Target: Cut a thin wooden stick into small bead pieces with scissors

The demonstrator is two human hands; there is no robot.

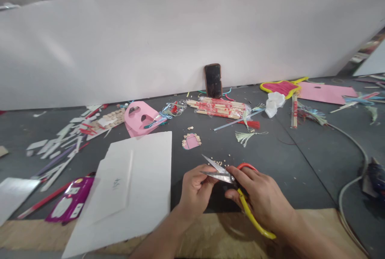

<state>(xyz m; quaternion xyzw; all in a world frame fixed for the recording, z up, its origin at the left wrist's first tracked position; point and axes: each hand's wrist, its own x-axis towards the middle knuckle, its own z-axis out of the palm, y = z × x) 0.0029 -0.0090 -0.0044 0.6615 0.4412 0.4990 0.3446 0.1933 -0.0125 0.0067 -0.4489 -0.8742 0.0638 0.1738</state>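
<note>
My right hand (255, 189) is closed on a pair of scissors (224, 175) with one red and one yellow handle. The blades point left and stand apart, close to the fingertips of my left hand (197, 187). Those left fingers are pinched together; what they hold, if anything, is too small or hidden to make out. Just beyond the blades lie several small pale beads (221, 162) on the dark table. Further back is a small pink piece (191, 142) edged with pale beads.
White foam board (150, 195) lies left, beside a purple case (70, 199). Behind are a pink cut-out (141, 118), wrapped sticks (221, 108), tassels (245, 138) and a phone (213, 80) leaning on the white wall (180, 42). A cable (357, 146) curves along the right.
</note>
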